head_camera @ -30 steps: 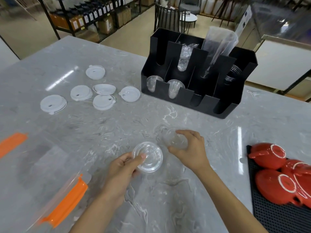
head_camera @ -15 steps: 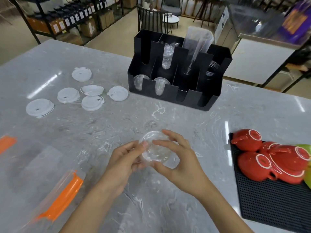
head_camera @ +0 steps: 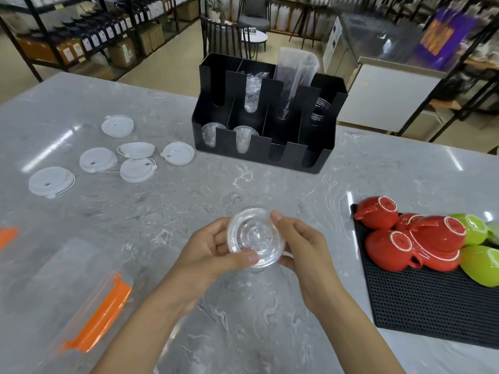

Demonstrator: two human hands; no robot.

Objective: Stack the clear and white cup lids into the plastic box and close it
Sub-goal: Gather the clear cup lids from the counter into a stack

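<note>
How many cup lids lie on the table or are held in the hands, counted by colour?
White lids on the table: 6
Clear lids held between the left hand and the right hand: at least 1; whether more are stacked there I cannot tell
Total: at least 7

A second ago the left hand (head_camera: pixel 209 253) held one clear lid (head_camera: pixel 255 237) while the right hand (head_camera: pixel 302 249) picked up another from the table. The hands have since come together, and both now grip the lids stacked, lifted above the marble
</note>
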